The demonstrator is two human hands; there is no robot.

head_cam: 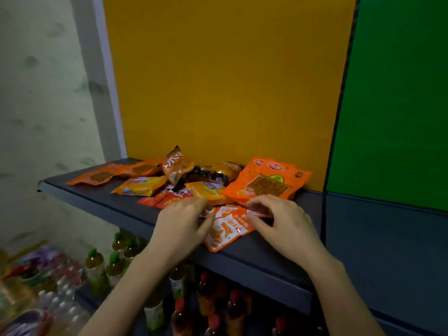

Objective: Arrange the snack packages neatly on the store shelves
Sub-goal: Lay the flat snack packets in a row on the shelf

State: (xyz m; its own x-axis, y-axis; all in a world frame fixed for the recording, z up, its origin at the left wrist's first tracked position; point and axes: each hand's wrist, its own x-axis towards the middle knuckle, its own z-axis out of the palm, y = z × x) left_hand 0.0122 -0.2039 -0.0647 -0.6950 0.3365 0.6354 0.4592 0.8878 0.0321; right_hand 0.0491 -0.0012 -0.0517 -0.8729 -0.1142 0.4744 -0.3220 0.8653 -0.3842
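Roughly listed, with the dial centred on the pouch being handled and twelve o'clock toward the back wall:

1. Orange-and-white snack pouch [228, 229]. It lies flat on the dark shelf [101, 202], its near corner close to the front lip. The film is thin and glossy, so I'd judge it light, limp and slick. It should slide easily and crease rather than break, though the contents may crumble if squeezed. It is best taken by the sealed borders or a corner, not the filled middle.

2. Left hand [180, 221], at nine o'clock. The fingers are fairly straight and low over the packets, and the thumb lies along the pouch's left edge. It steadies the pouch rather than gripping it.

3. Right hand [283, 221], at three o'clock. The fingers are curled, pinching the pouch's upper right corner.

4. Large orange window pouch [266, 183], at one o'clock. It is propped against the yellow back panel [218, 81], with a second like it behind. It is broader and probably floppier, so I'd lift it by both top corners.

5. Yellow packets, one at twelve o'clock [208, 191] and one at ten [143, 186]. They look small and pillow-like, and overlap their neighbours.

6. Red sachets [164, 198], at ten o'clock, just beside the left fingertips. They are flat and likely slippery in a stack.

7. Puffed orange chip bag [175, 166], at eleven o'clock, standing tilted. It looks air-filled and crushable, so hold it gently by its crimped end.

8. Dark bag [213, 173], at twelve o'clock against the panel, partly hidden.

9. Flat orange pouches [101, 175], far out at ten o'clock and well apart from the hands.

10. Capped drink bottles [97, 265], on the level below at about seven o'clock.
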